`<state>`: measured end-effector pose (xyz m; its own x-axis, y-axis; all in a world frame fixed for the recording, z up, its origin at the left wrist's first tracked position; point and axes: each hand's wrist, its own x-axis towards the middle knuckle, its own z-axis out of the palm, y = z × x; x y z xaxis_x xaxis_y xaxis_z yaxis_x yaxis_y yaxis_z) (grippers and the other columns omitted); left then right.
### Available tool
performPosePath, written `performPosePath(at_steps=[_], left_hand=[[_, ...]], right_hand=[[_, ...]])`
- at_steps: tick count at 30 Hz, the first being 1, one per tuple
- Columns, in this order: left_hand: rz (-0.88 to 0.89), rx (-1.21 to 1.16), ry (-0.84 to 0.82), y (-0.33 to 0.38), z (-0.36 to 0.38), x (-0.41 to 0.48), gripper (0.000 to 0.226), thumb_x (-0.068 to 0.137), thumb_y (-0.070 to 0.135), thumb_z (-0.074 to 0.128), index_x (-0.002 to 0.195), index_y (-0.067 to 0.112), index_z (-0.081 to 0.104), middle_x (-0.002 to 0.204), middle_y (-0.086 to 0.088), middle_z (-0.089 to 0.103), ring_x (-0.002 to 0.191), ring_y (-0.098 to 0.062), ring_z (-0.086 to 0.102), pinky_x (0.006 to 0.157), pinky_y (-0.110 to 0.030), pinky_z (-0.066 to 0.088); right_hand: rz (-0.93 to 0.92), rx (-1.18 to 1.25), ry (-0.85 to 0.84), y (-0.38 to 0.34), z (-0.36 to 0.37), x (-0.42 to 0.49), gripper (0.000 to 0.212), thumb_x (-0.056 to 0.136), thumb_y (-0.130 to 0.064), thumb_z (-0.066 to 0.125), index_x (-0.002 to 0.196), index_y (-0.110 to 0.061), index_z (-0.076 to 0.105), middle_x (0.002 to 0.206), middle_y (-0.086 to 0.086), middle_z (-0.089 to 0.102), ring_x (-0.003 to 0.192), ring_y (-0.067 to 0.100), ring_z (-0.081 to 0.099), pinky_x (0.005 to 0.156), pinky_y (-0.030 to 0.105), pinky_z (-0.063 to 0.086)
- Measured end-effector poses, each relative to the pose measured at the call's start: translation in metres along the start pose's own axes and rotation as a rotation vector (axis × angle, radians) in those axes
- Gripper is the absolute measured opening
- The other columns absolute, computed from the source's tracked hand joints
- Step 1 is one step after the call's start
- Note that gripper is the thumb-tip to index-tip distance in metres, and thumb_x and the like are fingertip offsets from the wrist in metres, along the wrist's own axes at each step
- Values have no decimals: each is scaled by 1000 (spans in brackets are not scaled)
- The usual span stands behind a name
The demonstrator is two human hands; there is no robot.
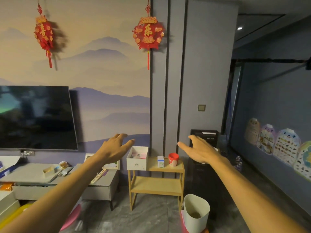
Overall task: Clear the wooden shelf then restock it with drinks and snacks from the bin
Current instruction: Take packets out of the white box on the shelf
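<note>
Against the grey wall: two-tier pale wooden shelf [155, 184]. On floor at its front right: white plastic bin [196, 209]. Raised in front: left hand [116, 148], right hand [200, 151], grips wide, holding nothing. On top tier: open white cardboard box [137, 163], red round cup [173, 159], small white-and-blue carton [160, 161].

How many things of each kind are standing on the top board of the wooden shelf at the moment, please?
Open white box: 1
Small white-and-blue carton: 1
Red tub: 1
Total: 3, all on the top board of the wooden shelf; nothing shows on its lower board.
</note>
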<state>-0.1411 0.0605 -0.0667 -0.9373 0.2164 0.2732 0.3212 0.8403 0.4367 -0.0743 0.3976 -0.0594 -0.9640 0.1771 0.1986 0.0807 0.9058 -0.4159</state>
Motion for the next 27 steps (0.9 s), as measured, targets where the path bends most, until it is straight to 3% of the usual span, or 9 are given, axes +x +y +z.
performPosePath(at_steps=[5, 12, 23, 27], left_hand=[[0, -36, -10, -46, 13, 88, 103, 79, 90, 25, 158, 25, 38, 167, -6, 38, 144, -33, 48, 118, -58, 41], [32, -71, -48, -86, 39, 213, 91, 89, 81, 32, 159, 22, 37, 166, -8, 38, 141, -34, 51, 117, -55, 43], [-31, 15, -114, -162, 131, 395, 83, 96, 78, 34, 160, 25, 35, 168, -5, 35, 149, -35, 43, 122, -60, 35], [-95, 39, -126, -185, 153, 465, 95, 87, 84, 28, 160, 24, 36, 167, -6, 37, 147, -34, 45, 121, -58, 37]], right_hand=[[14, -3, -11, -18, 39, 86, 89, 97, -78, 46, 165, -22, 28, 168, 9, 38, 146, 34, 49, 107, 51, 50], [61, -17, -36, -34, 86, 208, 91, 97, -79, 45, 166, -23, 26, 171, 8, 33, 151, 34, 43, 112, 53, 46], [25, -34, -100, -14, 186, 411, 90, 99, -78, 43, 167, -22, 24, 173, 7, 30, 152, 34, 42, 114, 54, 44], [-1, -12, -151, -14, 217, 497, 92, 99, -78, 43, 168, -23, 21, 175, 5, 25, 155, 33, 37, 117, 55, 40]])
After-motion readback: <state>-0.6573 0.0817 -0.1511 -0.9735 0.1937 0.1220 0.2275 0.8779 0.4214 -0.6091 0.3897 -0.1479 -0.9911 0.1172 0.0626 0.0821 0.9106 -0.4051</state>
